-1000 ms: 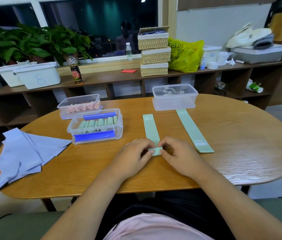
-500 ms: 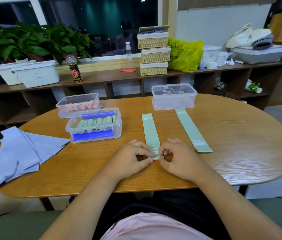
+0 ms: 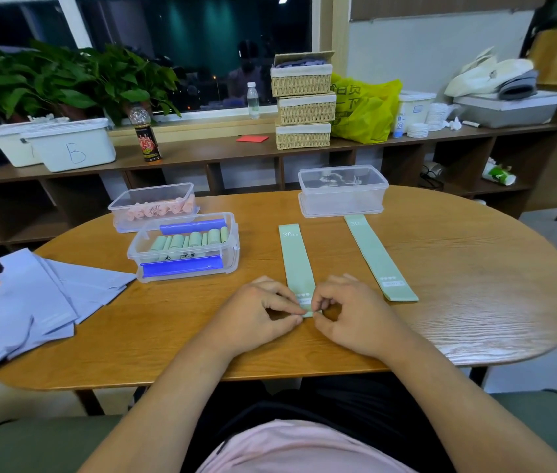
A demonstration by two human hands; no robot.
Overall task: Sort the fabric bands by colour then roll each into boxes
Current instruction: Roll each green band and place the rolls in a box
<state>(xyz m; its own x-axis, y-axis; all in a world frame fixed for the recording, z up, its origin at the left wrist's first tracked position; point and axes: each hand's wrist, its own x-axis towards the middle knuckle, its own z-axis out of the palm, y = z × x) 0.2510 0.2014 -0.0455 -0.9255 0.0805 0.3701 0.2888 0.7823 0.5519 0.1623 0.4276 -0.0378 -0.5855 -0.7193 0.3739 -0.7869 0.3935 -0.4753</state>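
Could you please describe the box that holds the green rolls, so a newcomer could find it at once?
On the left half of the oval wooden table, two clear plastic boxes stand one behind the other. It is the nearer box. Unlike the pink-roll box behind it, it holds green rolls and has blue clips along its long sides.

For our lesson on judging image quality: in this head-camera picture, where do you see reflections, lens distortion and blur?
Head view: the dark window mirrors a ceiling light and the room. Head view: the wide-angle lens bows the shelf and table. Head view: the picture's right edge is smeared, while the green band pinched by the left hand and right hand is fairly sharp.
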